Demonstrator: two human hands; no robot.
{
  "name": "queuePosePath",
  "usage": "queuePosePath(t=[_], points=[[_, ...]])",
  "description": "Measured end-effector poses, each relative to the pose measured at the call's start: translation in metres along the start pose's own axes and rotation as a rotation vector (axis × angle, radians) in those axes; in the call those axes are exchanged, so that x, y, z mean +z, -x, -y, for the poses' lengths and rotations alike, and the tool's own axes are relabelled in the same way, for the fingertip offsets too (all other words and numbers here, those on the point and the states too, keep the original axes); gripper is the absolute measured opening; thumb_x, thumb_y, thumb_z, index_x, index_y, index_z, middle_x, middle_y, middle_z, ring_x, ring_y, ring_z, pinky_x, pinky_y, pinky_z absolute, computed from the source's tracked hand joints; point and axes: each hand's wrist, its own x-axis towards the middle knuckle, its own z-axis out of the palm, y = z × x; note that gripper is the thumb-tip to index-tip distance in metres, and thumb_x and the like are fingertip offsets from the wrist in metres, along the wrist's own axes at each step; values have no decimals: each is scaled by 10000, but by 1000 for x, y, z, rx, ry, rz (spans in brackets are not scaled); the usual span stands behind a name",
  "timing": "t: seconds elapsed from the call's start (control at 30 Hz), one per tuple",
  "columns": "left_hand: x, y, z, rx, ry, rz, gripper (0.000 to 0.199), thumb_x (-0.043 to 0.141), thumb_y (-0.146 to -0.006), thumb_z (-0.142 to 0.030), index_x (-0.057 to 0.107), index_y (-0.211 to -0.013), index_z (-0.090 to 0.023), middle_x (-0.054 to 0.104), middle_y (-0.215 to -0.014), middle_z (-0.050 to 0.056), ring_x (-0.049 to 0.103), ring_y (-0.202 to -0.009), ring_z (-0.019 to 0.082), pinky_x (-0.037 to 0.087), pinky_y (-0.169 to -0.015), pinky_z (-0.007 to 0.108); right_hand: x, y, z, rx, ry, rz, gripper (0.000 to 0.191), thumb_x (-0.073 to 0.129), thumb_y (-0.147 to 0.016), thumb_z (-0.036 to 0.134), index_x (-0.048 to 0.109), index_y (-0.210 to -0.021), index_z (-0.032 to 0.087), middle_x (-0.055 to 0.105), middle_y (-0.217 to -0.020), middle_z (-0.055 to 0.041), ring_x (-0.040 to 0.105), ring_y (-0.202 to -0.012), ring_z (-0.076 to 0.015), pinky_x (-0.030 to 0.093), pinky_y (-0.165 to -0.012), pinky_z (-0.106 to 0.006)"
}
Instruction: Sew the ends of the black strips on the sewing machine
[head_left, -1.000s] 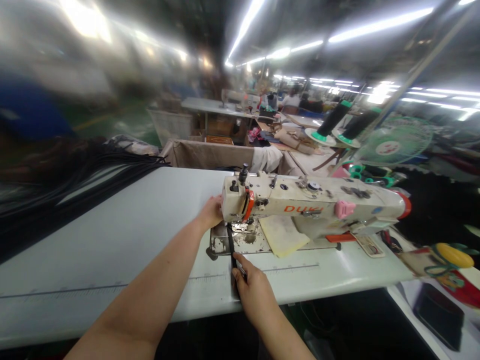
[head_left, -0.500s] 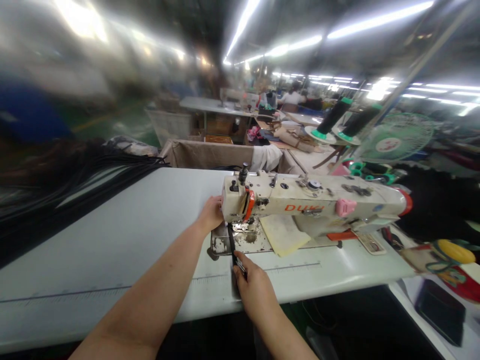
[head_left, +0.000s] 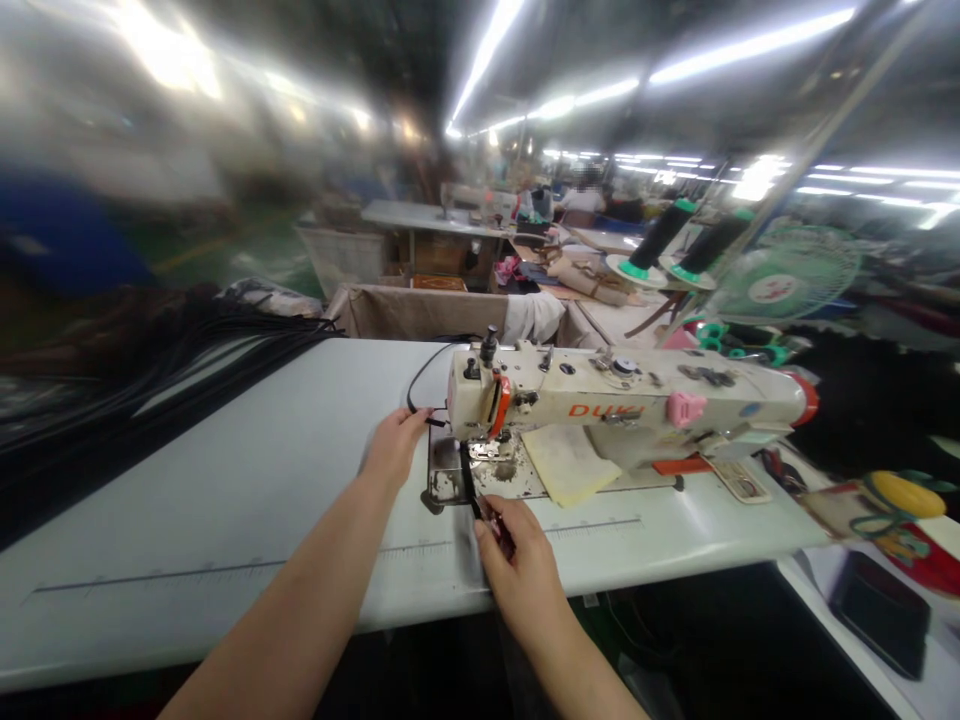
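Note:
My left hand [head_left: 396, 440] pinches a thin black strap [head_left: 415, 385] beside the head of the white sewing machine [head_left: 555, 395]. The strap curves back behind the machine. A black strip [head_left: 468, 475] runs from under the needle area toward me across the worn metal plate [head_left: 448, 484]. At its near end is my right hand [head_left: 514, 540], closed around a small tool with metal showing, too hidden to identify, with the strip at its fingertips. Yellowish cloth [head_left: 568, 465] lies on the machine bed.
Long black straps [head_left: 187, 385] lie over the table's left side. Behind the table [head_left: 300, 480] stands a fabric-lined bin [head_left: 427, 312]. Black thread cones [head_left: 660, 240] and a green fan [head_left: 787, 275] stand at right. A phone [head_left: 881, 612] lies lower right; a person [head_left: 583, 195] is far back.
My left hand has moved left and toward me from behind the machine head, bringing a looped black strap into view. My right hand has shifted slightly right, its tool turned.

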Motion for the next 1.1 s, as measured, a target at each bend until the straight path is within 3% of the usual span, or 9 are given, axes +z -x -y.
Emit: queuePosePath(t=[0.13,0.23,0.33,0.57,0.87,1.1], points=[[-12,21,-9,-51,170,-50,328,797,-687,-444,592,-705,-188,708,-808,65,708,-918,216,564,-985,405,4,-5,12,1,-92,49,299,485,-1009,397,700,-1052,195,705,-1062,-101,640,-1031,-230,489,-946,-349],[-22,40,-15,-93,202,-69,375,846,-652,-445,614,-739,-163,708,-802,65,704,-835,200,580,-953,428,13,-10,15,62,-136,147,307,488,-994,419,696,-948,198,699,-934,-69,640,-928,-217,487,-858,-327],[-34,60,-19,-105,187,-89,409,881,-641,-436,662,-816,-139,725,-835,61,707,-853,197,577,-965,423,24,-15,15,147,-212,259,320,506,-980,453,677,-874,204,655,-770,-16,608,-763,-181,461,-738,-298],[-63,100,-21,-33,1,-124,401,859,-721,-470,725,-916,-145,772,-999,84,731,-980,219,558,-1025,386,53,-36,7,349,-536,423,504,558,-891,686,618,-832,189,662,-690,-10,462,-507,-97,332,-506,-236],[-85,136,-24,36,-93,-160,336,825,-783,-449,722,-978,-195,782,-1065,77,729,-1078,252,563,-1022,380,76,-56,12,413,-604,534,564,558,-836,731,628,-799,173,592,-617,7,326,-440,-67,216,-439,-219],[-95,154,-34,72,-174,-179,322,816,-783,-466,729,-961,-213,771,-1083,81,717,-1098,269,574,-1009,380,85,-56,26,329,-525,580,527,502,-892,689,613,-756,192,457,-556,53,293,-454,-80,208,-464,-227]])
